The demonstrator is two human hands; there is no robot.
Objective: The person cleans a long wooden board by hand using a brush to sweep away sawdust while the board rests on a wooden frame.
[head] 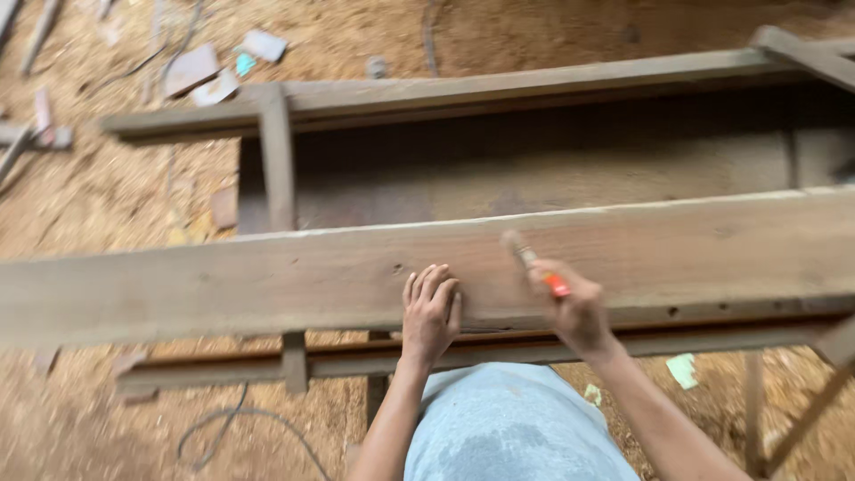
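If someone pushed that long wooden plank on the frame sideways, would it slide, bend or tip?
The plank looks thick and straight, so probably stiff and fairly heavy. It lies flat across the wooden frame, so tipping seems unlikely. Its rough face and the left hand resting on it would likely resist sliding.

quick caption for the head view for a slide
Left hand rests flat on a long wooden plank while the right hand holds an orange-handled tool over it, sawdust floor below.

Plank [267, 276]: both ends cut off by frame edges. Orange-handled tool [537, 264] above plank: motion-blurred, kind indeterminate. Scraps [214, 71] beyond plank: blurred, unidentifiable.
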